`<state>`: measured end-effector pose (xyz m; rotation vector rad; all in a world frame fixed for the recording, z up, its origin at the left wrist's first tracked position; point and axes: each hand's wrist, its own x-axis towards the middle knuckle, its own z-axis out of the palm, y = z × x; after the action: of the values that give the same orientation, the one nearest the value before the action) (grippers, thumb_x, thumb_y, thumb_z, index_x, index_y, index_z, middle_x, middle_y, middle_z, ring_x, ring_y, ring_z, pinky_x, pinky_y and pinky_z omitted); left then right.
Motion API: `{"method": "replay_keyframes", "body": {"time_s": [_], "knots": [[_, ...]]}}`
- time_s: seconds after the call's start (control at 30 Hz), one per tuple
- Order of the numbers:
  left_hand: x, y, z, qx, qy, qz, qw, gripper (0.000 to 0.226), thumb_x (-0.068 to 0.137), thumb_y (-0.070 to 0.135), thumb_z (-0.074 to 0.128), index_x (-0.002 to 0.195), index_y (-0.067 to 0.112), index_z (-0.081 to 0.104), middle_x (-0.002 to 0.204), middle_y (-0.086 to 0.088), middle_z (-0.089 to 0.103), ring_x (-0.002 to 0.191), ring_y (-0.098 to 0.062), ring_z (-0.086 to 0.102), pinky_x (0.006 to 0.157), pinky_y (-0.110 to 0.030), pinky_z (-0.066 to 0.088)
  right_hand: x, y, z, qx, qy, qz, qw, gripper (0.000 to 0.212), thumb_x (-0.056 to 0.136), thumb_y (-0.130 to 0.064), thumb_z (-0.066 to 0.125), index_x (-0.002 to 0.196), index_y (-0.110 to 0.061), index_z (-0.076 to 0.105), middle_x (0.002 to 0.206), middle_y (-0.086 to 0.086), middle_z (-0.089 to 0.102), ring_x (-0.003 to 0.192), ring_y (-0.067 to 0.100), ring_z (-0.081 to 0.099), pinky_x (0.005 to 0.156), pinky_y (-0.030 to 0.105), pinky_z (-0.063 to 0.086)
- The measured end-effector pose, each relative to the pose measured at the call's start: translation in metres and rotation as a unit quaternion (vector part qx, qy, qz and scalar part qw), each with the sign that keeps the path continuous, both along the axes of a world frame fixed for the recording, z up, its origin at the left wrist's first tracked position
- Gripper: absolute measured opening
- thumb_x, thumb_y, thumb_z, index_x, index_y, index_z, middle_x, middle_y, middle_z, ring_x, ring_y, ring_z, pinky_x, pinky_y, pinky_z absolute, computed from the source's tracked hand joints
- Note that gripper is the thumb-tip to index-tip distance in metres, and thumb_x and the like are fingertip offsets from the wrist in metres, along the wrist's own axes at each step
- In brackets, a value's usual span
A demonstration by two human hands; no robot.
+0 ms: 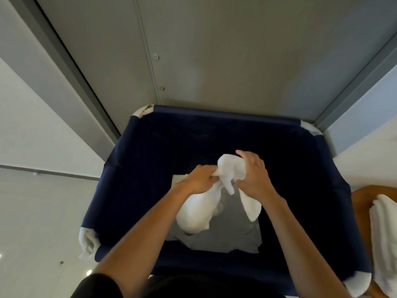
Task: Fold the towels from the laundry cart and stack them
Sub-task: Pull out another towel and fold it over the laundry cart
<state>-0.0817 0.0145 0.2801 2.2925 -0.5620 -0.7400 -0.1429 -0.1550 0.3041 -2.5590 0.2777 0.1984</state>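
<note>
L hand (199, 179) & R hand (255, 176) both grip white towel (196, 211) over navy laundry cart (214, 114).

I can read no writing anywhere here: no label, brand, number or sign shows on anything in front of me.

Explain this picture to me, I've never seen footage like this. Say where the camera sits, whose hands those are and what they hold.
There is no machine here: one camera worn on a person's head looks down at their own bare arms. The left hand and right hand both grip a crumpled white towel above a deep blue laundry cart. At the right edge, folded white towels lie stacked on a wooden surface.
</note>
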Motion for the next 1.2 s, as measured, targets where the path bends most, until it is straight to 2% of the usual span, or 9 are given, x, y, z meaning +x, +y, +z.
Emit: {"method": "replay_keyframes", "body": {"time_s": [0.1,0.23,0.33,0.43,0.63,0.77,0.87,1.07,1.2], "knots": [[0.006,-0.015,0.02,-0.022,-0.024,-0.021,0.999,0.016,0.097,0.013,0.047,0.091,0.008,0.062,0.08,-0.001,0.061,0.066,-0.013,0.055,0.06,-0.024,0.047,0.005,0.021,-0.008,0.021,0.041,0.097,0.994,0.082,0.079,-0.017,0.066,0.147,-0.032,0.021,0.142,-0.002,0.039,0.131,0.021,0.037,0.108,0.038,0.034],[0.009,-0.017,0.029,-0.075,-0.029,0.046,0.996,0.004,0.089,0.017,0.061,0.088,0.013,0.061,0.084,0.0,0.063,0.076,-0.015,0.06,0.067,-0.026,0.05,0.017,0.024,-0.004,0.033,0.024,0.047,0.998,0.029,0.089,-0.023,0.057,0.116,-0.018,0.048,0.1,0.001,0.063,0.087,0.019,0.061,0.076,0.036,0.052],[0.008,-0.012,0.029,-0.139,0.015,0.094,0.986,0.015,0.083,0.017,0.068,0.094,0.018,0.059,0.089,0.003,0.063,0.082,-0.011,0.06,0.07,-0.022,0.051,0.019,0.015,0.002,0.078,-0.012,0.031,0.996,0.015,0.091,-0.028,0.057,0.099,-0.017,0.053,0.089,-0.003,0.063,0.08,0.015,0.061,0.07,0.035,0.053],[0.008,-0.004,0.019,-0.086,0.06,0.072,0.992,0.033,0.078,0.009,0.065,0.106,0.02,0.053,0.1,0.002,0.06,0.091,-0.013,0.058,0.074,-0.028,0.05,0.018,0.002,0.008,0.157,-0.047,0.01,0.986,0.012,0.088,-0.024,0.063,0.092,-0.018,0.054,0.084,-0.008,0.061,0.078,0.011,0.06,0.064,0.024,0.047],[0.001,0.01,-0.025,0.075,0.064,0.038,0.994,0.042,0.09,0.011,0.055,0.131,0.02,0.053,0.114,-0.003,0.062,0.104,-0.021,0.058,0.091,-0.034,0.049,0.011,-0.028,0.024,0.202,-0.085,-0.012,0.976,0.011,0.086,-0.015,0.065,0.09,-0.022,0.056,0.085,-0.011,0.063,0.079,0.002,0.06,0.062,0.012,0.042],[0.008,0.012,-0.027,0.097,-0.001,0.07,0.993,0.013,0.094,0.012,0.049,0.098,0.019,0.06,0.084,-0.002,0.06,0.081,-0.023,0.06,0.079,-0.039,0.051,0.01,-0.048,0.018,0.16,-0.077,-0.036,0.984,0.007,0.088,-0.016,0.062,0.089,-0.019,0.056,0.083,-0.009,0.06,0.077,0.005,0.057,0.058,0.013,0.036],[0.012,0.001,-0.014,0.06,-0.026,0.053,0.996,0.018,0.095,0.012,0.048,0.082,0.023,0.051,0.076,0.003,0.053,0.075,-0.021,0.055,0.065,-0.031,0.045,0.011,-0.052,0.002,0.073,-0.016,-0.026,0.997,0.008,0.088,-0.014,0.056,0.093,-0.019,0.058,0.088,-0.007,0.057,0.083,0.013,0.057,0.059,0.016,0.035],[0.009,-0.043,0.017,-0.018,-0.058,0.002,0.998,0.019,0.096,0.017,0.052,0.108,0.008,0.064,0.098,-0.005,0.066,0.088,-0.02,0.062,0.078,-0.032,0.053,0.012,-0.012,-0.003,0.147,0.046,0.079,0.985,0.068,0.077,-0.018,0.074,0.136,-0.028,0.04,0.122,-0.012,0.047,0.111,0.007,0.048,0.092,0.024,0.041],[0.008,-0.05,0.029,-0.081,-0.034,0.063,0.994,0.008,0.091,0.017,0.06,0.095,0.01,0.064,0.093,-0.001,0.068,0.086,-0.015,0.065,0.074,-0.025,0.055,0.018,0.001,-0.004,0.132,0.021,0.03,0.991,0.047,0.085,-0.024,0.067,0.126,-0.023,0.043,0.106,-0.008,0.06,0.094,0.011,0.06,0.082,0.031,0.052]]}}
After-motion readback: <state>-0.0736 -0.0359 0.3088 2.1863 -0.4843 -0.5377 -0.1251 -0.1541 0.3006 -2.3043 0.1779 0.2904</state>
